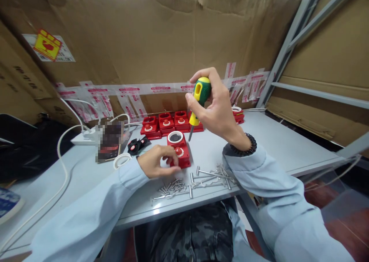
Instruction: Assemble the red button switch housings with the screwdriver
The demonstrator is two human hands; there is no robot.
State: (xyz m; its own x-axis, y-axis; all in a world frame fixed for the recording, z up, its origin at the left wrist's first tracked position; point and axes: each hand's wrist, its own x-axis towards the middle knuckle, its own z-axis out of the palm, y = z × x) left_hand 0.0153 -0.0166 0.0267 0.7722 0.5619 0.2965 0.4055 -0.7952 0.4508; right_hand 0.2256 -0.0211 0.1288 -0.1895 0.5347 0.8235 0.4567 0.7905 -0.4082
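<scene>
My right hand (pixel 216 104) is closed around the green-and-yellow handle of a screwdriver (pixel 202 90). Its metal shank points down, with the tip just to the right of a red box (pixel 184 162) and apart from any screw I can see. That box lies on the table and has a white ring (pixel 175 137) around a dark round opening, plus a red knob (pixel 179 152). At its front left corner, the curled fingers and thumb of my left hand (pixel 160 162) rest against it. Loose screws (pixel 174 186) lie in front of the left hand.
Several similar red boxes (pixel 165 123) stand in a row against the cardboard. T-shaped metal rods (pixel 190 192) lie near the table's front edge. To the left are black parts (pixel 137 145), a white ring (pixel 122 161), a phone (pixel 109 141) and a power strip (pixel 85 137) with cables.
</scene>
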